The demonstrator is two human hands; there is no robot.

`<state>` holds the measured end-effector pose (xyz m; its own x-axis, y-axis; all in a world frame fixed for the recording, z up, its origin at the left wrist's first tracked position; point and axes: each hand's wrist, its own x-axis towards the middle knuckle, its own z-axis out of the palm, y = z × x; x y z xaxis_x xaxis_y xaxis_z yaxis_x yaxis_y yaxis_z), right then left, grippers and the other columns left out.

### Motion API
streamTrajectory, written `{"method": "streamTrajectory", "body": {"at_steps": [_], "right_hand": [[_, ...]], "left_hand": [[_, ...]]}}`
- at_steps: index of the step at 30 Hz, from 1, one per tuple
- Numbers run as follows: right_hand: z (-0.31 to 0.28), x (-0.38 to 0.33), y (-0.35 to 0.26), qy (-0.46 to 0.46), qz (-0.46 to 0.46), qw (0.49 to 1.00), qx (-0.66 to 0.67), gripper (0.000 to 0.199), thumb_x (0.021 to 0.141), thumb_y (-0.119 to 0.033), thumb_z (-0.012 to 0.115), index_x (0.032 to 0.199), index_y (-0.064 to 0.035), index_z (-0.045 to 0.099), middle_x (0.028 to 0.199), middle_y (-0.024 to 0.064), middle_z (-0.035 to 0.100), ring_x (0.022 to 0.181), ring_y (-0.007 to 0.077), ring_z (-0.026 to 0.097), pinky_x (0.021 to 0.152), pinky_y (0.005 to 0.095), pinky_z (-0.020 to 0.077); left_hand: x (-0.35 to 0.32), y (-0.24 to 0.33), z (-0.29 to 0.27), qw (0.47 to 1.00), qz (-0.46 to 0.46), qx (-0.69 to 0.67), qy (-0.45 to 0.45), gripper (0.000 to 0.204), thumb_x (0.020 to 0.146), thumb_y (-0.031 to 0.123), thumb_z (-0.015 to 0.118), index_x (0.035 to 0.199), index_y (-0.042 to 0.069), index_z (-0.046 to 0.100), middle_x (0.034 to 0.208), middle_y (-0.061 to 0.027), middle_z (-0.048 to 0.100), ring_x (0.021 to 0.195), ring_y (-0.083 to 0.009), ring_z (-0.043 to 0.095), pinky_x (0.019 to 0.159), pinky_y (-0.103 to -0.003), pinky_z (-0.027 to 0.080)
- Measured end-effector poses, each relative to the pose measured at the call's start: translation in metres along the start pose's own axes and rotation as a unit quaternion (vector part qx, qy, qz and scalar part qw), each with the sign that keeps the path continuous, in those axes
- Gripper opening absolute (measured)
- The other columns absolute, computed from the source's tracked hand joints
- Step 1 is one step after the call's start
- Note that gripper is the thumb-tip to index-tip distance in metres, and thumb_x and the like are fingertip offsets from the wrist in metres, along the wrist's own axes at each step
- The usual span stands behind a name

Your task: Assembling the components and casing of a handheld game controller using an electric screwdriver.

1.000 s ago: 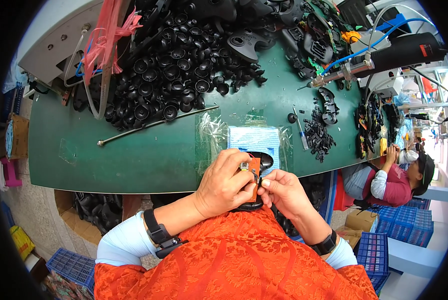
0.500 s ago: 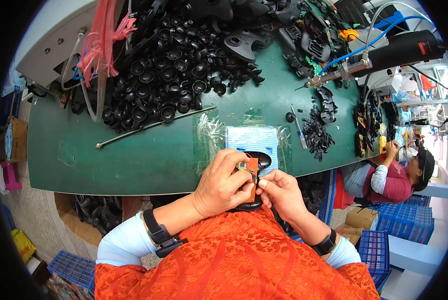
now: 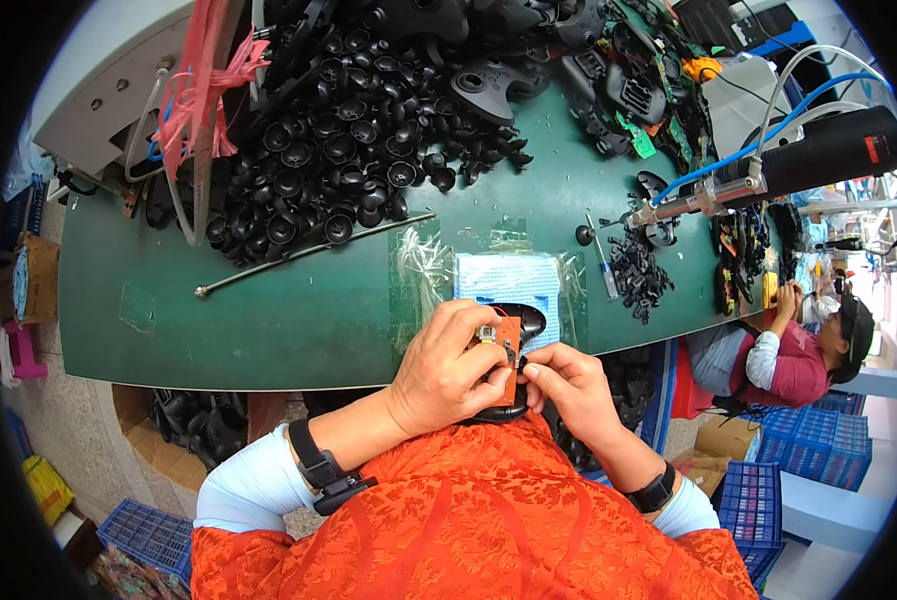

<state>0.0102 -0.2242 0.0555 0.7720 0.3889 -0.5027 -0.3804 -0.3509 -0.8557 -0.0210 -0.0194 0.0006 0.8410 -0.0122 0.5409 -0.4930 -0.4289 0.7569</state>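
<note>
My left hand (image 3: 452, 365) and my right hand (image 3: 566, 388) meet at the near edge of the green table (image 3: 268, 310). Together they hold a black controller shell (image 3: 521, 322) with a small orange circuit board (image 3: 502, 336) on top of it. The left fingers wrap over the board and shell from the left. The right thumb and fingers pinch the shell's right side. A pale blue cloth (image 3: 506, 279) on clear plastic lies just beyond the hands.
A big heap of black round caps (image 3: 328, 170) fills the far middle of the table, with a thin metal rod (image 3: 308, 252) in front. A hanging power screwdriver (image 3: 768, 175) and small black parts (image 3: 636, 272) sit right. Another person (image 3: 788, 355) works at far right.
Both hands stay on the shell and board with only slight finger movement. The view has shifted a little.
</note>
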Motion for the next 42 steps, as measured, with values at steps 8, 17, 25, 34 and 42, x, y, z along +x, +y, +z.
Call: {"method": "streamTrajectory", "body": {"at_steps": [8, 17, 25, 34, 42], "right_hand": [[0.001, -0.001, -0.004, 0.007, 0.009, 0.999, -0.046, 0.010, 0.100, -0.008, 0.062, 0.098, 0.0019, 0.064, 0.082, 0.0045, 0.067, 0.062, 0.0077, 0.061, 0.056, 0.0236, 0.0520], [0.000, 0.006, -0.032, -0.026, 0.054, 0.984, -0.167, 0.016, 0.098, -0.011, 0.064, 0.089, 0.0021, 0.062, 0.069, 0.0032, 0.064, 0.058, 0.0071, 0.060, 0.051, 0.0245, 0.0499], [0.000, 0.008, -0.032, -0.036, 0.073, 0.988, -0.131, 0.013, 0.099, -0.010, 0.064, 0.093, 0.0009, 0.063, 0.073, 0.0017, 0.065, 0.060, 0.0069, 0.061, 0.054, 0.0235, 0.0522], [-0.002, 0.004, -0.012, -0.010, -0.097, 0.970, -0.223, 0.010, 0.092, -0.007, 0.069, 0.097, 0.0009, 0.065, 0.078, 0.0093, 0.066, 0.065, 0.0196, 0.066, 0.058, 0.0305, 0.0527], [-0.017, 0.016, -0.008, -0.042, -0.323, 0.856, -0.402, 0.018, 0.084, -0.006, 0.074, 0.096, -0.0027, 0.062, 0.081, 0.0125, 0.061, 0.070, 0.0338, 0.063, 0.060, 0.0400, 0.0512]], "left_hand": [[0.001, 0.000, 0.000, 1.000, 0.002, -0.002, -0.001, 0.021, 0.066, 0.007, 0.079, 0.080, 0.003, 0.064, 0.114, -0.0143, 0.058, 0.106, -0.0357, 0.057, 0.084, -0.043, 0.052], [-0.002, -0.002, 0.001, 1.000, 0.007, 0.000, -0.007, 0.026, 0.063, 0.005, 0.082, 0.083, 0.005, 0.065, 0.113, -0.0139, 0.058, 0.104, -0.0356, 0.056, 0.086, -0.044, 0.050], [-0.002, -0.004, 0.000, 1.000, 0.005, -0.006, -0.008, 0.027, 0.063, 0.006, 0.082, 0.085, 0.006, 0.065, 0.113, -0.0138, 0.057, 0.104, -0.0352, 0.056, 0.085, -0.044, 0.050], [0.001, 0.000, -0.002, 1.000, -0.001, 0.000, -0.015, 0.023, 0.066, 0.006, 0.081, 0.082, 0.004, 0.065, 0.113, -0.0136, 0.057, 0.106, -0.0356, 0.056, 0.086, -0.044, 0.051], [0.002, 0.000, -0.003, 1.000, 0.001, 0.000, -0.019, 0.024, 0.065, 0.006, 0.082, 0.082, 0.004, 0.065, 0.112, -0.0140, 0.057, 0.105, -0.0361, 0.056, 0.086, -0.045, 0.051]]}}
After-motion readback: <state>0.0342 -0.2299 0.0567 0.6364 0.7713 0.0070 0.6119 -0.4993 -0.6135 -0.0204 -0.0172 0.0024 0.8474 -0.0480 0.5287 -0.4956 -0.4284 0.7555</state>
